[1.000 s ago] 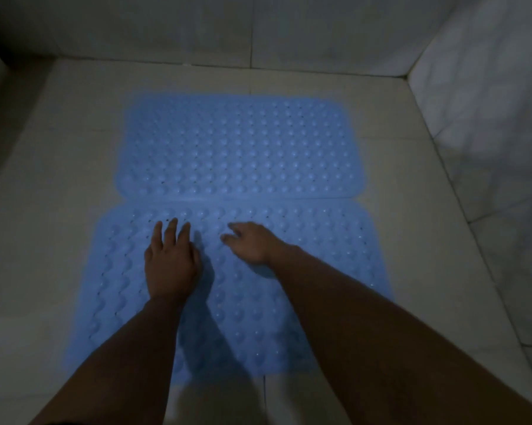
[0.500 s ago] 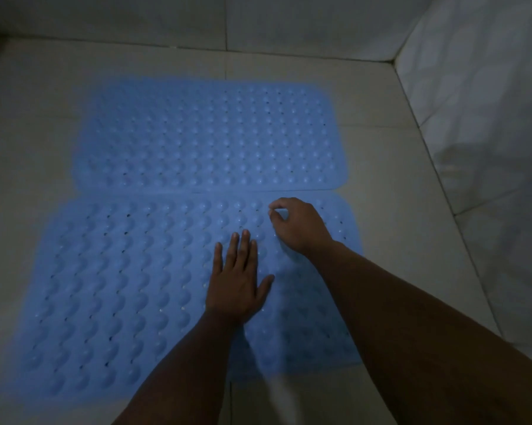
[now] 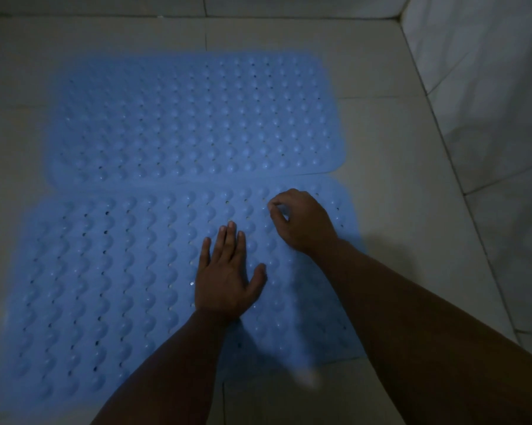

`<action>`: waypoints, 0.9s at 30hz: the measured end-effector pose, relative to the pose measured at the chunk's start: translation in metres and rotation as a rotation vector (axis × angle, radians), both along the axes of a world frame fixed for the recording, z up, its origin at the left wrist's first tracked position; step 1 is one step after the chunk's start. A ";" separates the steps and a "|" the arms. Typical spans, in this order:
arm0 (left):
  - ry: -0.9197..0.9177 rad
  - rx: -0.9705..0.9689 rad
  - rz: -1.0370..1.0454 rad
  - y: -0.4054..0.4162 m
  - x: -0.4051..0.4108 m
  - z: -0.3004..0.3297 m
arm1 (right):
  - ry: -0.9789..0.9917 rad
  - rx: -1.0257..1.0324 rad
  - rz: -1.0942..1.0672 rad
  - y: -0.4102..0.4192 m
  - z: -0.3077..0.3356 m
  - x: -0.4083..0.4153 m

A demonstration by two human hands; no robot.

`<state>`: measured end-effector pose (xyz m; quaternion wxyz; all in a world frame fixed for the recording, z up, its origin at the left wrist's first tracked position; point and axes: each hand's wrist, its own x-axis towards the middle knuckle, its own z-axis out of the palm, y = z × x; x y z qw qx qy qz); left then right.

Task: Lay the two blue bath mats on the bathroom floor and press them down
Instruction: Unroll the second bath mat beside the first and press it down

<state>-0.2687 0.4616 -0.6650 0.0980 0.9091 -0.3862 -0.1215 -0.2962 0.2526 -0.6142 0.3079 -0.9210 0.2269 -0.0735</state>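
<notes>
Step in hand: pressing down the near mat (image 3: 105, 286); both mats already lie on the floor (image 3: 396, 225).

Near mat: blue, soft-looking, rows of raised bumps with small holes between; flat as far as the dim light lets one judge. It lies lengthwise with its far long edge touching the far mat (image 3: 191, 118).

Far mat: same blue, same bumps. It lies flat just beyond the near mat, set slightly to the right at the left end, so the near mat's left end juts out past it.

Left hand (image 3: 228, 280): on the near mat, right of its middle; fingers straight, palm down, grip released, pressing flat.

Right hand (image 3: 304, 219): on the near mat close to its far right corner; fingers curled under. Whether they pinch a bump or only press with the tips I cannot tell.

Next move, as judged: carry the flat-palm pressing on to the near mat's right end and corners, then along the seam to the far mat, with firm downward weight rather than sliding.

Wall (image 3: 488, 87): pale tile, right of both mats.
</notes>
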 end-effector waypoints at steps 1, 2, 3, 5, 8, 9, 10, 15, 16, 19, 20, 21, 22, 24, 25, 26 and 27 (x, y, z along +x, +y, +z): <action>0.002 -0.011 0.012 -0.003 0.004 0.005 | 0.028 0.010 0.008 -0.002 0.007 -0.001; -0.010 -0.007 0.017 -0.007 0.011 0.011 | 0.057 0.019 0.006 -0.004 0.015 -0.001; -0.036 0.010 0.029 -0.013 0.021 0.018 | 0.075 0.021 0.001 -0.006 0.021 -0.002; -0.063 0.073 0.056 -0.022 0.041 0.042 | 0.094 -0.006 -0.004 -0.002 0.032 -0.008; -0.099 0.032 0.033 -0.022 0.060 0.058 | 0.150 -0.087 0.012 0.026 0.028 -0.020; -0.118 -0.005 0.037 -0.017 0.060 0.057 | 0.144 -0.119 0.024 0.038 0.018 -0.025; -0.137 -0.035 0.044 -0.013 0.056 0.053 | 0.147 -0.148 0.041 0.050 0.006 -0.031; -0.221 -0.066 0.036 0.000 0.036 0.032 | 0.322 -0.299 0.098 0.093 -0.042 -0.054; -0.229 -0.075 0.041 0.000 0.035 0.029 | 0.323 -0.329 0.094 0.095 -0.044 -0.055; -0.221 -0.072 0.048 0.001 0.035 0.021 | 0.318 -0.372 0.104 0.095 -0.049 -0.058; -0.217 -0.067 0.043 0.001 0.035 0.019 | 0.321 -0.378 0.104 0.096 -0.048 -0.059; -0.214 -0.063 0.040 0.001 0.036 0.018 | 0.327 -0.383 0.100 0.096 -0.047 -0.060; -0.208 -0.059 0.044 0.000 0.038 0.018 | 0.335 -0.384 0.095 0.097 -0.047 -0.060; -0.201 -0.065 0.060 -0.001 0.044 0.016 | 0.337 -0.381 0.085 0.097 -0.045 -0.059; -0.200 -0.078 0.067 -0.002 0.047 0.015 | 0.329 -0.377 0.079 0.097 -0.044 -0.059; -0.200 -0.091 0.072 -0.002 0.051 0.014 | 0.321 -0.370 0.074 0.096 -0.044 -0.058; -0.198 -0.102 0.075 -0.002 0.054 0.013 | 0.314 -0.362 0.073 0.096 -0.044 -0.059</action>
